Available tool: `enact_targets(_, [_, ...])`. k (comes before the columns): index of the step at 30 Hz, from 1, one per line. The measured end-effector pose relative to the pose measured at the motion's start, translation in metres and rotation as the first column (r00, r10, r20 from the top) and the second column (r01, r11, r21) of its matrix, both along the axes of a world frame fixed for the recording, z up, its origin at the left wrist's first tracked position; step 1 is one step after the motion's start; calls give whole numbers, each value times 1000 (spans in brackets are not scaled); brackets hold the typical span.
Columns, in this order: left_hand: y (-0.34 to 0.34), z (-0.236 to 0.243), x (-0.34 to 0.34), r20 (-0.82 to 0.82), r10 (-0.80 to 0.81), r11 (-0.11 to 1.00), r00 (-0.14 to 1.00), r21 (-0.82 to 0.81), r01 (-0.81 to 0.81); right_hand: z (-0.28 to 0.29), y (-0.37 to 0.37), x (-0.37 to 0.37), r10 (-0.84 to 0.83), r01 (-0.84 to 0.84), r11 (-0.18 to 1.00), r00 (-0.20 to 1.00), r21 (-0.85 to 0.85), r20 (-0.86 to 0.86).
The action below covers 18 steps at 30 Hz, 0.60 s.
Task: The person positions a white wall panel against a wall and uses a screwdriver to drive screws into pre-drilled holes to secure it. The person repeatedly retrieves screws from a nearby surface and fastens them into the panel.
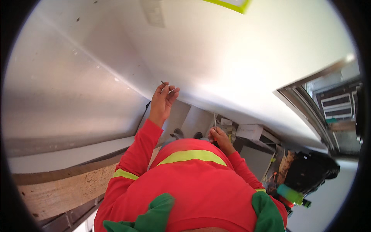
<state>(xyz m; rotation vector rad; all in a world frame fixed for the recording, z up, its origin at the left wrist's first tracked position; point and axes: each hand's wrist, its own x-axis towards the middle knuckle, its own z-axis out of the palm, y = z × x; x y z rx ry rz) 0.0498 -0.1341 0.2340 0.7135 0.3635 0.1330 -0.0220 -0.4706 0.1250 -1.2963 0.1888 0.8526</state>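
Note:
My left hand (163, 101) is raised before the white wall (232, 65). Its fingertips pinch a thin, dark, screw-like piece (162, 82), too small to make out fully. Lower and to the right, close to my waist, my right hand (221, 140) is closed round a screwdriver (215, 120). The metal shaft points up and away from me, while my fingers hide most of the handle. Neither hand touches the wall.
A metallic-looking panel (69, 96) stands at left above a wooden beam (73, 187). White boxes (249, 131) lie along the wall at right. Beyond them are a black bag (309, 170), a green bottle (291, 194) and a framed window (309, 108). A yellow-green frame edge (241, 7) shows on top.

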Motion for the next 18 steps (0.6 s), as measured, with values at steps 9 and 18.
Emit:
enact_targets(9, [125,61,25,82,263,965,961,-16,-263,42,120,65,590,-442,795,719,-415,367])
enact_targets(18, [168,96,68,188,402,910,896,28,-414,195,255,157,428,-482,867,588,-128,686])
